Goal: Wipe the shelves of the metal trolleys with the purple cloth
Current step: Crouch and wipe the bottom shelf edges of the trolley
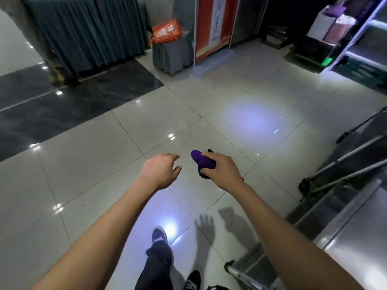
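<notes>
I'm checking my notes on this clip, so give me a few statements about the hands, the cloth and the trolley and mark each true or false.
1. The right hand grips the purple cloth. True.
2. The left hand holds a spray bottle. False: it holds nothing, its fingers loosely spread.
3. The cloth is pressed on a trolley shelf. False: it is held in the air over the tiled floor.
4. The metal trolley stands to the person's right. True.
5. An orange bag sits on a grey-draped stand at the far side. True.
</notes>
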A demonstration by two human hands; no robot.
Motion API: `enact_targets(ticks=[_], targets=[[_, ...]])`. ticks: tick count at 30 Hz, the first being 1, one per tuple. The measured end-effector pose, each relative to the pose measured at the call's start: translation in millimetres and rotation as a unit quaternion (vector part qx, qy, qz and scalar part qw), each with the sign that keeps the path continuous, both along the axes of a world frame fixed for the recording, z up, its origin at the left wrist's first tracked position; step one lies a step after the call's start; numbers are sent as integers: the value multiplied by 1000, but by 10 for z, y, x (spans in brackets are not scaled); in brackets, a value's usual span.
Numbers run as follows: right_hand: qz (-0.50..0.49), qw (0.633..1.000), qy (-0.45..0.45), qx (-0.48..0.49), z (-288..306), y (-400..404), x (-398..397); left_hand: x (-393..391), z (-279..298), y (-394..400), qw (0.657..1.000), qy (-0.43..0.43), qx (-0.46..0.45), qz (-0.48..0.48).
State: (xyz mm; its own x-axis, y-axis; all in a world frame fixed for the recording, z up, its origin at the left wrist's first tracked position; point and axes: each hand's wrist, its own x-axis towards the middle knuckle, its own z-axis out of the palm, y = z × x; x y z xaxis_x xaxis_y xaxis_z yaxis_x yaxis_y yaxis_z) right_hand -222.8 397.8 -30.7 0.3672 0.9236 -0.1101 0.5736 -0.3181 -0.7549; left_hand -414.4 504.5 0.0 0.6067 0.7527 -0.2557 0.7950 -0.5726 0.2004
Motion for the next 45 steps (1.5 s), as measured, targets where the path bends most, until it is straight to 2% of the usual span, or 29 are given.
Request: enact_targets(ticks=[6, 12, 20, 29, 33, 38, 45], targets=[[-92, 995, 12, -39, -225, 539, 758, 823, -262, 1013, 997, -2, -31, -71], [-238, 969, 43, -48, -276, 585, 1397, 1899, -356, 1672, 979, 23, -30, -203], [-434, 895, 88, -47, -601, 129, 2262, 3778, -515, 1469, 911, 9, -40, -409], [-561, 818, 120, -45, -788, -498, 3252, 5437, -658, 862, 821, 78, -30, -565], [-627, 766, 141, -24, -754, -672, 3495, 6000, -682, 605, 781, 96, -36, -616], [-695, 703, 144, -42, -900, -742, 3641, 6596, -874, 329, 726, 109, -60, -676], [-802, 563, 183, -80, -1266, -376, 3755, 7484, -1372, 277, 605, 152, -90, -777]])
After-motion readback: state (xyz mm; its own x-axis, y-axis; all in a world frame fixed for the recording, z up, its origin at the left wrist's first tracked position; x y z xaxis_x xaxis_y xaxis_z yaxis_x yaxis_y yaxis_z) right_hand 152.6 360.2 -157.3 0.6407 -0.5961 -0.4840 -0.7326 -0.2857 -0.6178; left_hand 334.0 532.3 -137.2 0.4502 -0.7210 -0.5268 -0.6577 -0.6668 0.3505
